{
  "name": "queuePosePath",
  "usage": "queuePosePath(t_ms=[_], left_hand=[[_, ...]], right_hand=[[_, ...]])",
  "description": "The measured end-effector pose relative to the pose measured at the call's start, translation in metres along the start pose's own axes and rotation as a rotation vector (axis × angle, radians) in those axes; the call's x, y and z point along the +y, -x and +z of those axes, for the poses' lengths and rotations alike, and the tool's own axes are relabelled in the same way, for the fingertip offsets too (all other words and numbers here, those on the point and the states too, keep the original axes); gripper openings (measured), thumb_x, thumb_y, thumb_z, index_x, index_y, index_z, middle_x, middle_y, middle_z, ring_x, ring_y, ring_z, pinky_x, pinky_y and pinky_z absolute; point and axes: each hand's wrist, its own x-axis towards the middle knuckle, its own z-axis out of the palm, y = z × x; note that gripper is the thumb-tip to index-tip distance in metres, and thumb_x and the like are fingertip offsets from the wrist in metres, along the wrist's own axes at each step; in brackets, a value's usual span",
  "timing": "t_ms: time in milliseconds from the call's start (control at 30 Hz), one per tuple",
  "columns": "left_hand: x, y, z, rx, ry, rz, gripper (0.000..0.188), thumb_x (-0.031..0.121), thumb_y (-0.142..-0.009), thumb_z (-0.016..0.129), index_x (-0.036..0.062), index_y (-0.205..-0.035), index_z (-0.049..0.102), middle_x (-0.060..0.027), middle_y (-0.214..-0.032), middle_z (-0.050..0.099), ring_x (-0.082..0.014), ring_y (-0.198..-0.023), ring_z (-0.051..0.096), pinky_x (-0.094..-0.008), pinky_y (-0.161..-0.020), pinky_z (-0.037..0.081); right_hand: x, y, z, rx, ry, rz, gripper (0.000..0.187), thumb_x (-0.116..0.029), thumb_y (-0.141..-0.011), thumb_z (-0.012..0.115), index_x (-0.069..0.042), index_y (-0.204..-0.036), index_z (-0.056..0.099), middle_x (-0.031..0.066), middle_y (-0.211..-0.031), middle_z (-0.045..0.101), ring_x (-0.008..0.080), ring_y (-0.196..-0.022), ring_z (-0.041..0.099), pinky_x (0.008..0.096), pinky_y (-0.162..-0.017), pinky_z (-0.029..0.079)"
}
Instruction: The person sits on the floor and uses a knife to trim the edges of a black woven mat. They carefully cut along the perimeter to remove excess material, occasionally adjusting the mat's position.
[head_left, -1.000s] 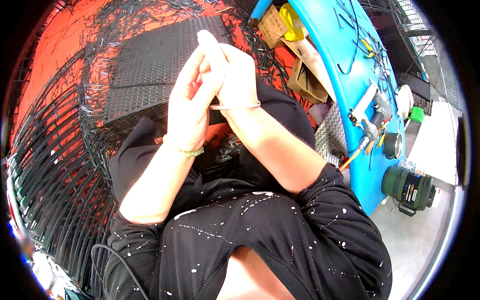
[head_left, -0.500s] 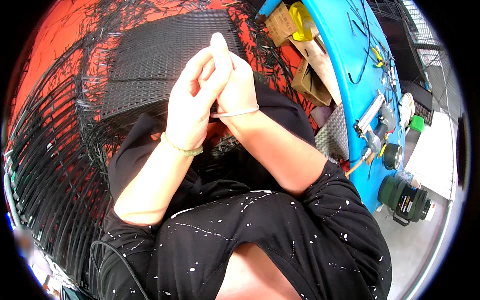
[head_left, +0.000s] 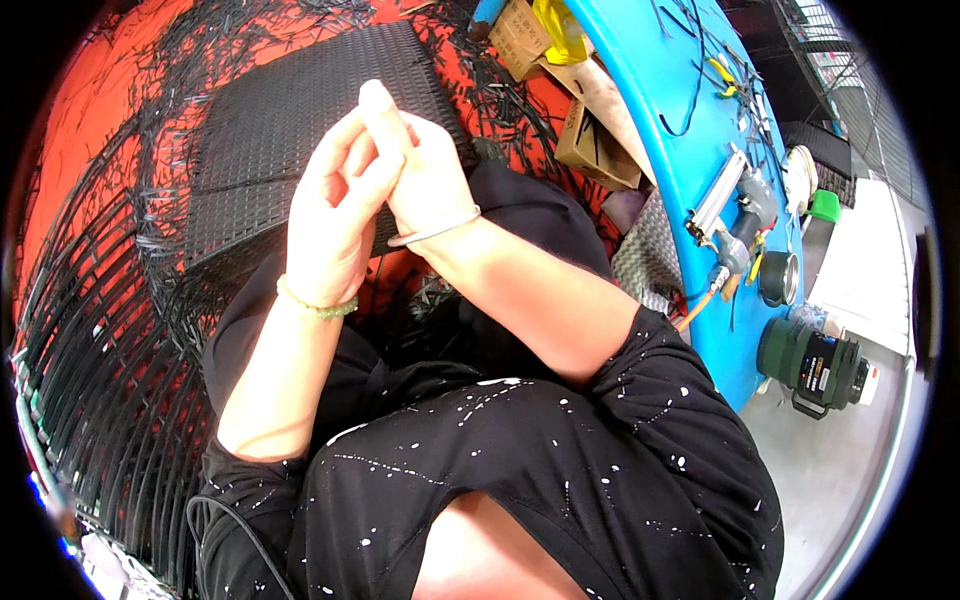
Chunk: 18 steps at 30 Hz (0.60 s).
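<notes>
My left hand (head_left: 335,205), with a pale green bead bracelet (head_left: 318,305) at the wrist, presses against my right hand (head_left: 430,175) in front of me. Its thumb and fingers close on the right hand's fingers. A thin light bangle (head_left: 436,228) circles the right wrist, and one digit of the clasped pair points upward. The palms are hidden, so I cannot see whether anything small lies between them. Beneath and beyond the hands is a black woven panel (head_left: 290,105) of flat strips, partly covered by them.
Loose black strips (head_left: 500,105) litter the red floor covering (head_left: 90,120). Curved black strands (head_left: 90,400) fan out at the left. A blue table (head_left: 655,85) at the right bears a staple gun (head_left: 735,220) with an orange hose. Cardboard boxes (head_left: 590,150) stand beside it; a green-black cylindrical device (head_left: 815,365) is at lower right.
My clasped hands have shifted left and slightly down in the view, their grip much the same. The table and panel also appear farther left as the view has turned slightly.
</notes>
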Motion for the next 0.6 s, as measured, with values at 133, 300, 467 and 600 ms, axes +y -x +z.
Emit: queuePosePath(t_ms=[133, 300, 467, 600], left_hand=[[0.0, 0.003, -0.012, -0.011, -0.005, 0.007, 0.03, 0.006, -0.088, 0.058, 0.0014, -0.118, 0.053, -0.0078, -0.112, 0.058, -0.0147, -0.105, 0.054, -0.0292, -0.094, 0.042], [0.005, 0.005, -0.018, 0.175, -0.301, -0.009, 0.016, 0.012, -0.091, 0.056, 0.0021, -0.104, 0.058, -0.0061, -0.096, 0.061, -0.0134, -0.092, 0.057, -0.0268, -0.087, 0.044], [0.008, 0.001, -0.01, 0.295, -0.446, 0.016, 0.022, 0.018, -0.095, 0.05, -0.0006, -0.105, 0.058, -0.007, -0.095, 0.062, -0.0143, -0.09, 0.058, -0.0259, -0.084, 0.045], [-0.01, -0.003, -0.013, 0.163, -0.342, -0.062, 0.032, 0.018, -0.096, 0.049, -0.0044, -0.118, 0.053, -0.0122, -0.115, 0.058, -0.0174, -0.105, 0.055, -0.0299, -0.094, 0.042]], right_hand=[[0.001, 0.004, 0.006, -0.006, 0.024, 0.008, 0.041, -0.036, -0.091, 0.057, -0.007, -0.063, 0.055, -0.0047, -0.062, 0.051, 0.0015, -0.058, 0.043, 0.0195, -0.051, 0.035], [0.014, 0.003, 0.006, -0.02, 0.106, 0.044, 0.039, -0.032, -0.093, 0.056, -0.003, -0.066, 0.059, -0.0026, -0.063, 0.056, 0.0025, -0.06, 0.046, 0.0219, -0.051, 0.038], [0.04, 0.006, 0.0, 0.031, 0.555, -0.24, 0.026, -0.019, -0.089, 0.057, -0.001, -0.071, 0.063, 0.0053, -0.066, 0.063, 0.0073, -0.069, 0.057, 0.0256, -0.062, 0.048], [0.011, 0.003, -0.009, 0.018, 0.088, 0.137, 0.038, -0.036, -0.088, 0.061, -0.001, -0.073, 0.063, 0.0017, -0.065, 0.059, 0.0068, -0.063, 0.051, 0.025, -0.055, 0.042]])
